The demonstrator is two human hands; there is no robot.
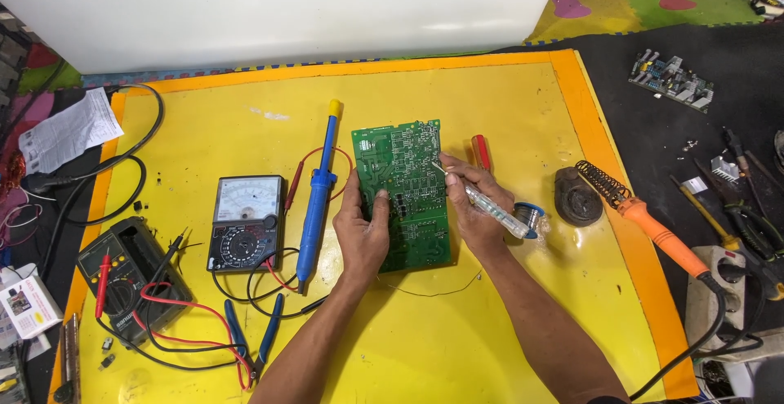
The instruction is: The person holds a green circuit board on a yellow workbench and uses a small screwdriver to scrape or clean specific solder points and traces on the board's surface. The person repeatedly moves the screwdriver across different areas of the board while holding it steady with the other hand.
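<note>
The green board (406, 196) is laid flat on the yellow mat (506, 322), long axis running away from the person, near the mat's middle. The board's left edge is gripped by the left hand (362, 228): thumb laid on the top face, fingers tucked under the edge, so the hand is closed on the board. A slim clear-bodied tool (490, 205) is pinched in the right hand (474, 204), which is set against the board's right edge. The tool's long axis is slanted, rear end pointing right and toward the person, metal tip pointing up-left onto the board's far right corner area. The tip is seen on or just above the board there; contact cannot be told. So the point worked on lies up and left of the right hand, and the right hand is the nearer one to it; the left hand is lower on the board's opposite edge. Just right of the board a solder spool (532, 213) and a red-handled screwdriver (482, 151) are seen. Just left of the board a blue desoldering pump (318, 196) is laid, roughly parallel to it.
</note>
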